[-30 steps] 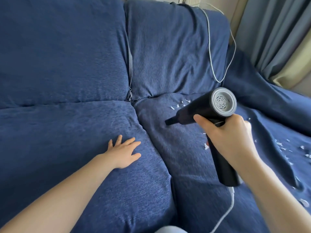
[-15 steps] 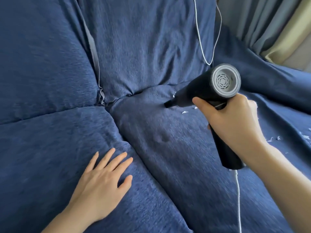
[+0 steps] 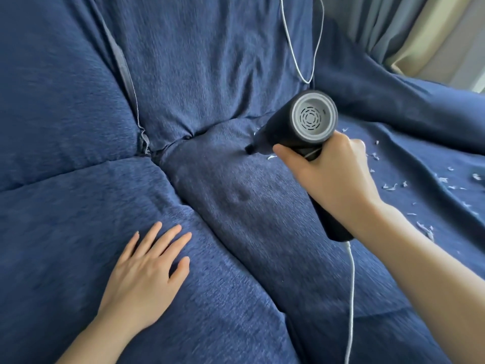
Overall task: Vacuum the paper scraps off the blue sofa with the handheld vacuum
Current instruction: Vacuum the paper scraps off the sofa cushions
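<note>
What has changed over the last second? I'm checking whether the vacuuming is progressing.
The handheld vacuum, in the right hand, moved its nozzle toward the back crease, and the scraps seen there earlier are mostly gone. Paper scraps on the right remain. The left hand stays flat on the blue sofa. Same grip.

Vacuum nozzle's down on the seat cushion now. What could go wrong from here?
1. Most paper scraps lie to the right, behind the right hand; the nozzle points away, so they may get missed.
2. The white cord trails from the handheld vacuum across the sofa and could snag or drag scraps.
3. The left hand presses flat on the cushion; shifting it may roll scraps into the seam.
</note>
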A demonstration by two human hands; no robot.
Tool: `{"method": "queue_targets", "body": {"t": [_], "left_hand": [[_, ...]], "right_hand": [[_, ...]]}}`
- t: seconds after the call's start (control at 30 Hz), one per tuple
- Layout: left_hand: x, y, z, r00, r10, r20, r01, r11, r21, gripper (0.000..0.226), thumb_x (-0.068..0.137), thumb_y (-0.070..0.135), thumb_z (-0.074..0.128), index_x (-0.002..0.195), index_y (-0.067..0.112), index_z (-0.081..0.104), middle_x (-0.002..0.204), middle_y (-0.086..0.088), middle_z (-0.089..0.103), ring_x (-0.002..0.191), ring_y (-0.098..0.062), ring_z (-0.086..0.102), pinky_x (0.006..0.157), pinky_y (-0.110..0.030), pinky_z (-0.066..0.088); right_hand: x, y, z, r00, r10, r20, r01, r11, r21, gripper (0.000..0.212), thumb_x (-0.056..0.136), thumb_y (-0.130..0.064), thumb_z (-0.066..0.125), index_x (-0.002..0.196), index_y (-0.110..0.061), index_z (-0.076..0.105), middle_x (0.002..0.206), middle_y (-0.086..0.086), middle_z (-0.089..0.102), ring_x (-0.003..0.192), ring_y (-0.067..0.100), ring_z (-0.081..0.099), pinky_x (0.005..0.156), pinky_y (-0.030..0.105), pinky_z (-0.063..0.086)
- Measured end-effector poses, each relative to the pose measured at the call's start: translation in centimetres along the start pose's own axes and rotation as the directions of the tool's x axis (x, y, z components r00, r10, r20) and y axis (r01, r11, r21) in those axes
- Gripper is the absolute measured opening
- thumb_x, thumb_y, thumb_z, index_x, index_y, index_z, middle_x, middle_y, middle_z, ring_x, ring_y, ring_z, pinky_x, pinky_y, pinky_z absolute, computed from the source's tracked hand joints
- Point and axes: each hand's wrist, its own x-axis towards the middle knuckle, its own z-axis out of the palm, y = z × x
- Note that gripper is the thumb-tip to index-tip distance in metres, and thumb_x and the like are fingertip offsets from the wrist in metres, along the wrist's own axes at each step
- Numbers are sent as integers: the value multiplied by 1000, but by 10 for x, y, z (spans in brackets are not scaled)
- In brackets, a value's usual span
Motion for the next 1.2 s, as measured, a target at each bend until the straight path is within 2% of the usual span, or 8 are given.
{"method": "queue_targets", "body": {"t": [0.23,0.37,0.43,0.6,0.77,0.9,1.03,1.2], "left_hand": [[1,1,-3,1000,-17,-11,17,999,-45,74,81,59,-3,146,44,29,154,26,19,147,-5,6,120,-34,3],[4,7,-8,999,-18,36,19,999,-34,82,74,61,-10,148,45,22,156,25,11,147,-7,0,119,-36,1],[14,13,-10,998,1,69,2,999,-43,84,71,64,-12,149,46,14,157,24,3,148,-8,-4,119,-40,-2],[68,52,-3,986,149,75,-132,972,-195,67,88,68,10,150,43,4,158,20,-10,148,-13,-6,120,-41,1],[125,97,6,961,275,-21,-271,929,-252,67,89,64,10,152,39,8,159,21,-3,148,-16,-10,119,-45,-5],[163,116,5,960,274,-53,-277,916,-291,56,97,55,25,151,38,19,159,20,8,148,-12,-6,119,-45,-6],[171,118,13,958,258,-125,-284,911,-299,70,85,65,8,149,40,22,157,22,10,147,-6,-4,120,-40,-7],[167,123,17,954,203,-220,-266,913,-310,76,79,62,2,146,39,29,156,23,18,147,-5,3,120,-38,-3]], "right_hand": [[-13,1,-22,1000,0,-28,-1,1000,-26,43,80,-65,69,86,-23,60,89,12,69,105,35,62,83,35,48],[-15,7,-45,998,43,-45,-46,998,-51,47,81,-64,68,67,-24,49,83,13,72,95,33,66,81,35,50],[-13,15,-55,996,67,-61,-70,997,-43,45,80,-65,68,70,-23,55,79,12,72,89,32,67,81,37,53],[5,30,-53,994,84,-67,-85,996,-20,48,79,-65,68,76,-17,67,76,11,73,87,30,70,86,38,55],[24,36,-36,994,101,-44,-96,990,107,38,84,-52,75,60,-26,60,65,4,71,83,24,71,82,34,55],[41,42,-16,987,141,-73,-130,981,142,42,84,-52,75,60,-21,61,64,5,71,76,23,71,79,35,57],[62,49,6,981,160,-107,-137,972,193,41,85,-51,75,58,-24,58,62,3,70,75,26,72,80,39,59],[85,51,23,972,186,-144,-160,972,174,51,87,-54,71,63,-9,65,56,4,68,72,23,72,79,37,57]]}}
